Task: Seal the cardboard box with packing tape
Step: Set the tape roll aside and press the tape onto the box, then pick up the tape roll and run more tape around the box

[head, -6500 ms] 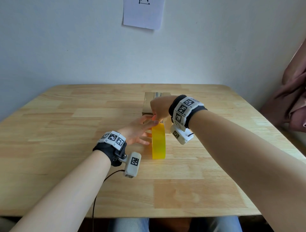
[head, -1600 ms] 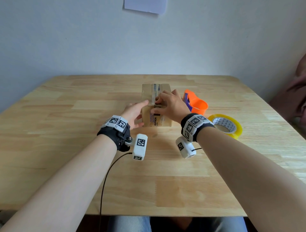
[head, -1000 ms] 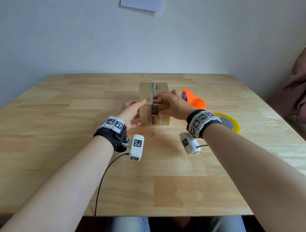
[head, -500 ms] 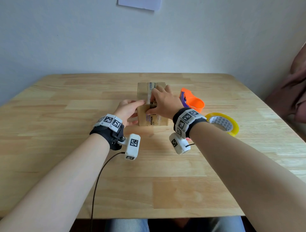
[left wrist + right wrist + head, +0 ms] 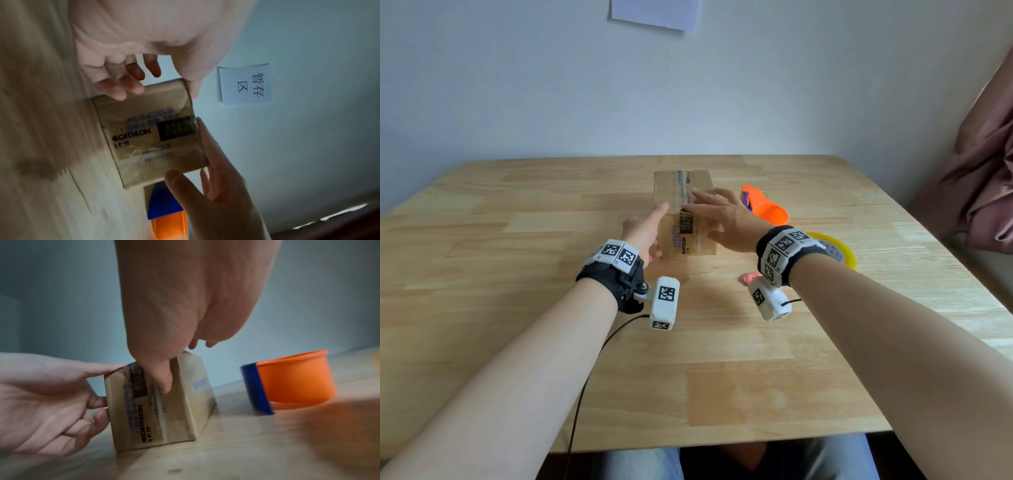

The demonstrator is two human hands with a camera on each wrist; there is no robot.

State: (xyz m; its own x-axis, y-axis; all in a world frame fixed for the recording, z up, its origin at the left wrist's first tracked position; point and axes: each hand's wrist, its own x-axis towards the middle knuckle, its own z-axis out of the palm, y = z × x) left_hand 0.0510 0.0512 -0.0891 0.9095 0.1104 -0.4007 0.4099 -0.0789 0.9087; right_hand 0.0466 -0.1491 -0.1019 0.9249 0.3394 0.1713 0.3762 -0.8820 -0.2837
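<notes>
- Wooden table [image 5: 517, 308] against a pale wall [image 5: 551, 85]; one cardboard box [image 5: 698, 236] stands mid-table, closed, contents not visible.
- Right hand [image 5: 726, 219] lies over the box's top near edge, fingers straight and spread flat on a clear tape strip [image 5: 683, 190] running along the top; the thumb presses the printed front face in the right wrist view. Nothing gripped, hand wide.
- Left hand [image 5: 642, 231] at the box's left side: index fingertip touches the top left edge, other fingers loosely bent against the left wall. Braces, does not clasp.
- One tape strip on the top carries on down the front face over the dark label [image 5: 137, 381].
- One orange tape dispenser [image 5: 765, 209] with a blue part lies just right of the box, apart from it.
- One yellow tape roll [image 5: 840, 251] lies flat further right, partly behind the right wrist.
- One small pink object [image 5: 748, 277] on the table under the right wrist; cannot tell what.
- One white paper [image 5: 245, 85] with printed characters on the wall.
- Pinkish cloth [image 5: 983, 178] hangs at the right edge.
- Two wrist bands with marker tags, one per wrist.
</notes>
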